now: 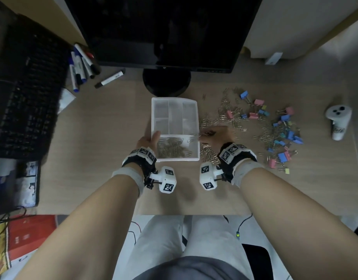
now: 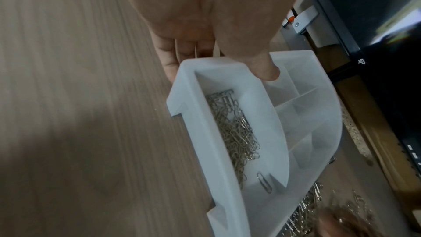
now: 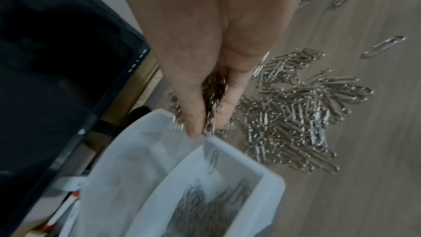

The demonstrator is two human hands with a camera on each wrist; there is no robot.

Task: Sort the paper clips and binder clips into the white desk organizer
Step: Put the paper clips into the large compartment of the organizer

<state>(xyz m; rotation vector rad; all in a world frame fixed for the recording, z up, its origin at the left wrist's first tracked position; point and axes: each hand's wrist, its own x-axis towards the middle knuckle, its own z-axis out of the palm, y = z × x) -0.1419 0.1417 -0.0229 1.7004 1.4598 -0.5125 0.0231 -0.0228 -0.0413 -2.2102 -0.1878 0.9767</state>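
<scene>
The white desk organizer (image 1: 195,126) (image 2: 205,133) (image 3: 271,183) sits mid-desk; its near long compartment holds a heap of silver paper clips (image 1: 170,148) (image 2: 237,133) (image 3: 200,210). My left hand (image 1: 149,140) (image 2: 205,25) grips the organizer's left rim, thumb inside, fingers outside. My right hand (image 1: 212,136) (image 3: 205,125) pinches a bunch of paper clips (image 3: 213,97) at the organizer's right rim. Loose paper clips (image 1: 232,116) (image 3: 296,124) cover the desk to the right, mixed with coloured binder clips (image 1: 283,136).
A black monitor (image 1: 164,31) on a round stand (image 1: 166,82) is behind the organizer. A black keyboard (image 1: 26,93) and several markers (image 1: 81,65) lie at the left. A white controller (image 1: 338,122) lies far right.
</scene>
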